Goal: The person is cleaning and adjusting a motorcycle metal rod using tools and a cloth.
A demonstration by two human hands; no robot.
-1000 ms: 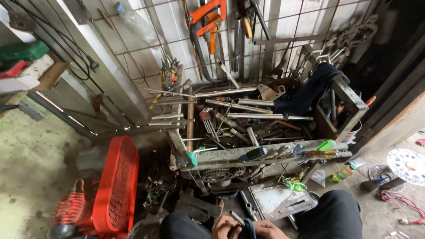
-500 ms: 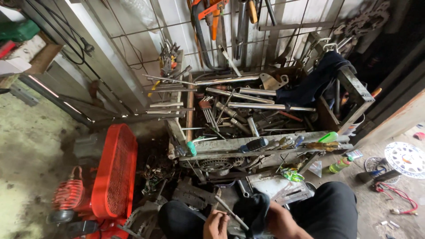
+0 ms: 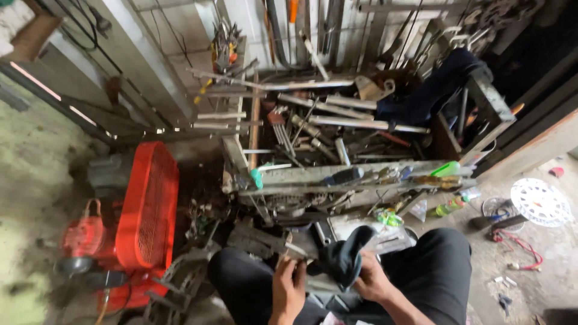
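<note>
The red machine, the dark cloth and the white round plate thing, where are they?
red machine [image 3: 147, 204], head view, on its mesh guard.
dark cloth [image 3: 343, 256], head view, on its folded middle.
white round plate [image 3: 540, 201], head view, on its patterned face.

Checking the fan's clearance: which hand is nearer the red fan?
Left. The left hand sits just right of the red fan; the right hand, gripping the dark cloth, lies farther right.

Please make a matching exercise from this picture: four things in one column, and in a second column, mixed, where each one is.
Things:
1. dark cloth
2. red machine guard
3. white round disc
4. green-handled tool

Places:
a. on the floor at the far right
b. on the long rail of the tool rack, right end
c. at the left hand and right hand
d. at the left, beside the rack

Pairs: 1-c, 2-d, 3-a, 4-b
</note>
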